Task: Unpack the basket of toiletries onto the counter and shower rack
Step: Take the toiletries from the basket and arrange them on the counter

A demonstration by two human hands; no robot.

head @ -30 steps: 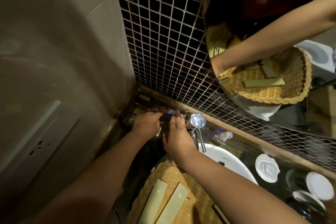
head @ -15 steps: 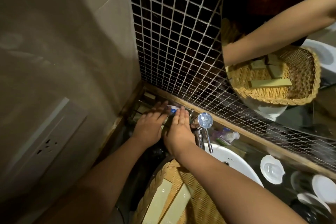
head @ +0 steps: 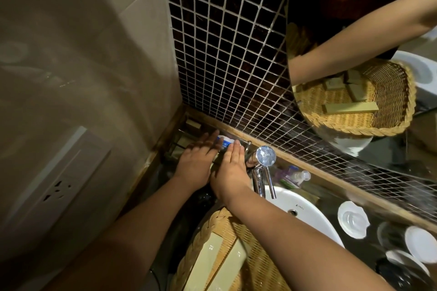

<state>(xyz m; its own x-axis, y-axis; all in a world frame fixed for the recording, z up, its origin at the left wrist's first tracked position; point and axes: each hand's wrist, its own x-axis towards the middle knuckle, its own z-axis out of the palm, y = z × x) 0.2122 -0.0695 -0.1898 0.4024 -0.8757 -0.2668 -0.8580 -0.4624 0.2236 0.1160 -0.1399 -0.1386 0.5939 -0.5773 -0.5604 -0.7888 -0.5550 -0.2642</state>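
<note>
Looking down from the head view, we have both hands flat and open, fingers straight, holding nothing: our left hand [head: 195,163] and right hand [head: 230,168] lie side by side over the wire rack [head: 182,142] in the corner. A white and blue tube [head: 227,143] lies just beyond our fingertips, its long axis running left to right along the wall, nearer our right hand. Behind our wrists the basket [head: 208,231] sits on the tabletop [head: 369,217], with pale boxes [head: 205,260] left inside.

Both arms reach forward, left hand [head: 197,160] and right hand [head: 230,168] flat, fingers extended, side by side.
</note>
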